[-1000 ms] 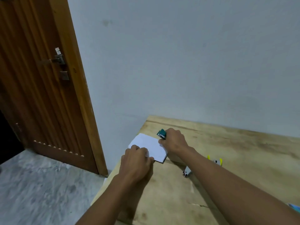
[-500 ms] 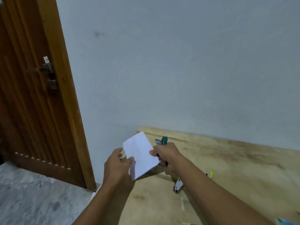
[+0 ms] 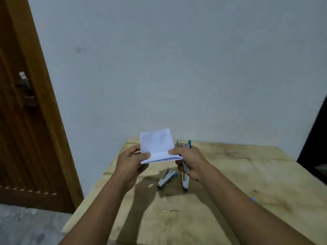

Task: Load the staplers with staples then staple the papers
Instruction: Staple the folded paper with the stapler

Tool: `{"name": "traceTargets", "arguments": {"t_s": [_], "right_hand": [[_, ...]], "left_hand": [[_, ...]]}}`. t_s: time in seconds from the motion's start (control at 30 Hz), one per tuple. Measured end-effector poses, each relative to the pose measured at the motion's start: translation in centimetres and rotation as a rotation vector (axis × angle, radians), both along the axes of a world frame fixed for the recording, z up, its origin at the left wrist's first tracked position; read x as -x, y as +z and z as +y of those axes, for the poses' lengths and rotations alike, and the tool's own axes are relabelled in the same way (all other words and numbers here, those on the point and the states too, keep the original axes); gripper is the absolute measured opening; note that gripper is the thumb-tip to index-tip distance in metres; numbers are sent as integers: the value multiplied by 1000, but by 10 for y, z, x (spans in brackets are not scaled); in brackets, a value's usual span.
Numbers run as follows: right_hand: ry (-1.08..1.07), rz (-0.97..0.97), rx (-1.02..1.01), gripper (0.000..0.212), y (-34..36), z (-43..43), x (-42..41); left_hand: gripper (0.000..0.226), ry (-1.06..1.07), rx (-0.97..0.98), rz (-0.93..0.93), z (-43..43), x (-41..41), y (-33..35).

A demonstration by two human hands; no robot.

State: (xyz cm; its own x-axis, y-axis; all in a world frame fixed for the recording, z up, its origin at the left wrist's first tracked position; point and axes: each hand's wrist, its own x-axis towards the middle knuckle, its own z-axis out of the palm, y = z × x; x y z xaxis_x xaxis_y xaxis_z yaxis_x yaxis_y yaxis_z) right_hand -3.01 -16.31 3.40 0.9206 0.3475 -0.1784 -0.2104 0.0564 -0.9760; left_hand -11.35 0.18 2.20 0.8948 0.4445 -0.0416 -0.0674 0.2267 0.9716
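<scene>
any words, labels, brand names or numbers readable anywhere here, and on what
No text can be read.
Paper, pinched by the left hand and right hand: faint grey marks, too blurred to read.
Teal stapler in the right hand: no legible label.
Stapler on the table: too small to show any label.

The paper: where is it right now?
Head view, centre: the paper is off the table, pinched between the left hand and the right hand, over the table's far left corner.
</scene>
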Motion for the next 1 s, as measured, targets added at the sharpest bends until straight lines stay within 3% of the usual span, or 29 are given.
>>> {"name": "traceTargets", "arguments": {"t_s": [0.27, 0.37, 0.47, 0.53, 0.63, 0.77, 0.9, 1.0], "right_hand": [[7, 135, -291, 18, 22, -41, 11], [-4, 123, -350, 9, 25, -47, 11], [-12, 57, -361, 9, 28, -54, 7], [-7, -57, -309, 27, 29, -58, 5], [-53, -171, -169, 28, 33, -61, 4], [-77, 16, -59, 14, 36, -70, 3], [-11, -9, 131, 19, 34, -74, 10], [-41, -27, 135, 23, 30, -72, 9]], "left_hand": [[34, -107, 207, -86, -46, -7, 33], [25, -203, 462, -84, -54, -7, 37], [35, -381, 642, 9, -55, 0, 45], [53, -514, 519, 110, -59, 5, 52], [33, -426, 210, 128, -66, -1, 52], [26, -241, -57, 75, -59, -10, 43], [30, -177, -144, 70, -53, -11, 39], [37, -165, -6, 84, -50, -10, 38]]}}
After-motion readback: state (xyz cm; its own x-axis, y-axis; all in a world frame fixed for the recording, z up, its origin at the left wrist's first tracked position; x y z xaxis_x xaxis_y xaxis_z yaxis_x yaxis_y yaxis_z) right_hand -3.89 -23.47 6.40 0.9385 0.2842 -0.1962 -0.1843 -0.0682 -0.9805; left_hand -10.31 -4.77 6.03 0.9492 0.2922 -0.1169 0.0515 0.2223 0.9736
